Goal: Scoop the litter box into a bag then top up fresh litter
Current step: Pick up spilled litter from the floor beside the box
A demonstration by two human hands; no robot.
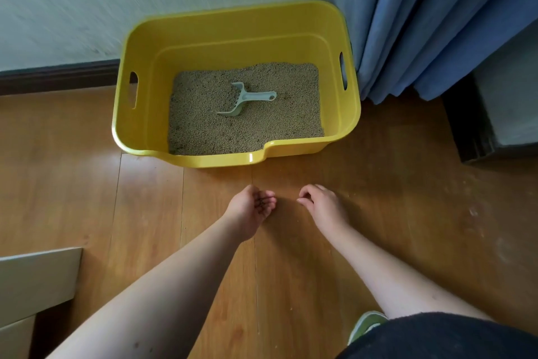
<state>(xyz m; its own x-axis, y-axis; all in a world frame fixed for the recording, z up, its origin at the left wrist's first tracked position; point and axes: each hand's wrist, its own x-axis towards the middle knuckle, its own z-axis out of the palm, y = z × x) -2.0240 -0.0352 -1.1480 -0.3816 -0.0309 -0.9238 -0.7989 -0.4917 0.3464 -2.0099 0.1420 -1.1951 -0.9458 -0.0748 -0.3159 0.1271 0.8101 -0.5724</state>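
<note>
Home room: curtain (422,23), wooden floor (378,198)

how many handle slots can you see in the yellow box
2: one slot in the box's left wall, one slot in its right wall. The near and far walls show none.
</note>
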